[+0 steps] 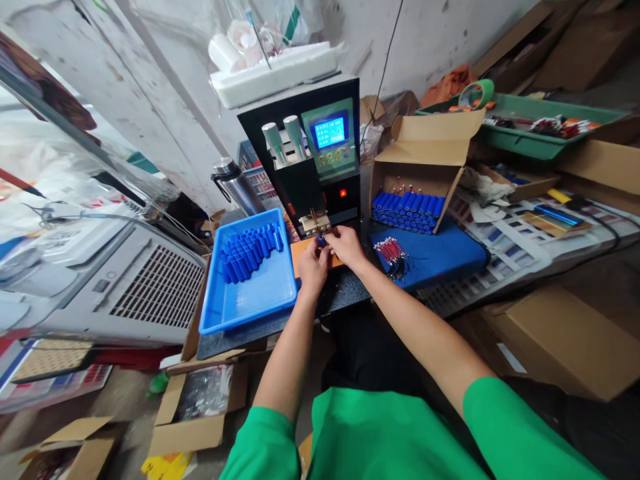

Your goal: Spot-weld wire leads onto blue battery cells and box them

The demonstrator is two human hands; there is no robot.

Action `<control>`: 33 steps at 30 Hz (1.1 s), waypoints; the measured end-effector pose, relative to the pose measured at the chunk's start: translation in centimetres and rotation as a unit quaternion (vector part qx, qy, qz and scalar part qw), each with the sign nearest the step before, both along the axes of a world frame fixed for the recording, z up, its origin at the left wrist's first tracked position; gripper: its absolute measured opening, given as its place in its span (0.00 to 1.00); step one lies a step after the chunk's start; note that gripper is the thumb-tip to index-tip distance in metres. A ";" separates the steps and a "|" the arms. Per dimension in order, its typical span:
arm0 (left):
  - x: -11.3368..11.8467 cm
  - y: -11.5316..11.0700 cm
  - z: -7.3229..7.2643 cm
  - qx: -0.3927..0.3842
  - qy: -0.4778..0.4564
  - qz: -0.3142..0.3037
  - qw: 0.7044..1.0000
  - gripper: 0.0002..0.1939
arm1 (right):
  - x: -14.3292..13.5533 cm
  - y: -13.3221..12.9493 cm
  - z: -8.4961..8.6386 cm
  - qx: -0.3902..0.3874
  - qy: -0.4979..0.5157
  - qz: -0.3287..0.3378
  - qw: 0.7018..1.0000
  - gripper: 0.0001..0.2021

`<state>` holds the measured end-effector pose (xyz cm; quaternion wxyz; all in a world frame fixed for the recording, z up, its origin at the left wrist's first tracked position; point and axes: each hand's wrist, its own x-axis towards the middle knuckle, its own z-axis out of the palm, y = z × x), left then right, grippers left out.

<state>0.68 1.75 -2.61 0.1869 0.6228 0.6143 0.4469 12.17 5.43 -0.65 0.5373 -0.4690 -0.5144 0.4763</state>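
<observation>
Both my hands meet at the front of a black machine (pixel 343 190) with a lit blue screen, just under its metal tips (pixel 315 219). My left hand (pixel 313 265) is closed on a small blue cylinder (pixel 321 241). From the right, my right hand (pixel 346 245) pinches at the top of the same cylinder; any small part between its fingers is too small to make out. An orange board (pixel 302 251) lies beneath my hands. To the left, a blue tray (pixel 260 293) holds many blue cylinders (pixel 247 253).
Right of the machine, an open carton (pixel 420 157) holds stacked blue cylinders with leads. Red and black wire pieces (pixel 393 255) lie on a blue surface (pixel 450 257). A steel flask (pixel 240 187) stands behind the tray. A green tray (pixel 545 143) sits at the back right.
</observation>
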 end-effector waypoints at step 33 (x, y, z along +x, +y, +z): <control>0.2 -0.4 0.8 -0.030 -0.004 0.007 1.000 0.12 | 2.6 -0.8 0.4 -0.028 -0.014 0.030 0.999 0.10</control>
